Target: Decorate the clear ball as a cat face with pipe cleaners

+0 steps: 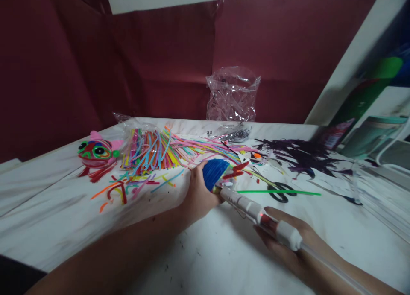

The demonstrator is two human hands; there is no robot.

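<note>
While the view is smeared by motion, we list what shows on the white surface [57,209].

Item one: the left hand [198,197], fingers closed around a blue ribbed ball [215,172] wound from fuzzy stems, held just above the surface near its middle. Short red stems [236,170] stick out from the ball's right side.

Item two: the right hand [288,243], fingers wrapped round a white pen-shaped glue gun [256,209], probably a hot one given the red light on its body, though blur leaves that open. Its tip touches the ball's lower right edge, and a clear glue stick trails from the rear.

Item three: a fan of coloured stems [153,152] spilling from a clear bag, behind and left of the ball, with loose cut pieces [128,186] in front.

Item four: a finished pink-and-green stem figure [98,153] at far left.

Item five: black-handled scissors [278,191] and one long green stem [278,193] just right of the ball; a dark purple stem pile [297,156] beyond; a crumpled clear bag [232,94] upright at the back.

Risk, as we judge it: the tip sits very near the left fingertips, so a slip could burn them. Excess glue could string onto the surface, and a loose hold could let the ball turn and set the red stems crooked.
</note>
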